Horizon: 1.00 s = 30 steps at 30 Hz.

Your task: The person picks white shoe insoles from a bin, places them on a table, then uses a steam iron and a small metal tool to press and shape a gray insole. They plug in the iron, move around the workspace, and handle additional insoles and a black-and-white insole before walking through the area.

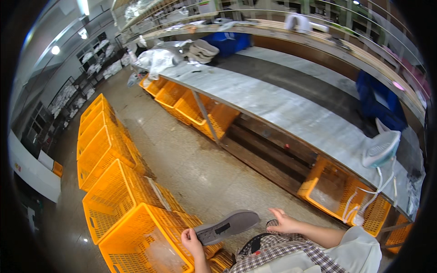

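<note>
My left hand pinches one end of a grey shoe sole with a dark rectangular patch on its face. The sole points to the right, above the edge of the nearest yellow crate. Just past the sole's far end is my right hand, its fingers stretched out and apart from the sole. Nothing shows in that hand. Below it lies the checked cloth of the clothing I wear.
Yellow crates line the left side of the aisle, and more sit under the long grey worktable. A white and teal iron with a cord stands at its right end. Blue bins and a stack of grey pieces rest on the table.
</note>
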Tool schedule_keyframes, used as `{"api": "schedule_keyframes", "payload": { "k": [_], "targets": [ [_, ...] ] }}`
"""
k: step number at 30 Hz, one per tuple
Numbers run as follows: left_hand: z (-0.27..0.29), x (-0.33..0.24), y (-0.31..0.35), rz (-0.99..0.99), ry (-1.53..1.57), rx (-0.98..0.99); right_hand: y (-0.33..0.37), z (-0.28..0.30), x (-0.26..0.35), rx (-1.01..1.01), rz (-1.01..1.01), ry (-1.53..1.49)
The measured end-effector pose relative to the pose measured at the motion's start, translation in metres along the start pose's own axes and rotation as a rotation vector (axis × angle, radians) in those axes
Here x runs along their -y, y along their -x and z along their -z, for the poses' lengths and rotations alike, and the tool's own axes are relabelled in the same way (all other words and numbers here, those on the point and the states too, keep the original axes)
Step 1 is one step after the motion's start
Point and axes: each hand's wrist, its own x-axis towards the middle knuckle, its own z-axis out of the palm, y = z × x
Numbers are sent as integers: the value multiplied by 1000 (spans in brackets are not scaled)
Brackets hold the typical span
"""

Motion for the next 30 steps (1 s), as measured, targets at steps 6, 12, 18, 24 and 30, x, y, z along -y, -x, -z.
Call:
{"api": "schedule_keyframes", "payload": {
  "k": [6, 12, 18, 24, 30],
  "targets": [
    [-7, 15, -132, 28, 364, 28, -186, -5, 49, 322, -207, -531],
    [-28, -4, -329, 67, 436, -114, -418, -17, 96, 533, -184, -394],
    [30, -54, -512, 115, -75, -319, -676, -43, 218, 508, 415, -235],
    [41, -21, -698, 123, -67, -296, -906, -99, 293, 508, 611, -192],
    [14, -20, -955, -11, -358, 425, -1100, -79, 337, 449, 334, -179]
  ]
}}
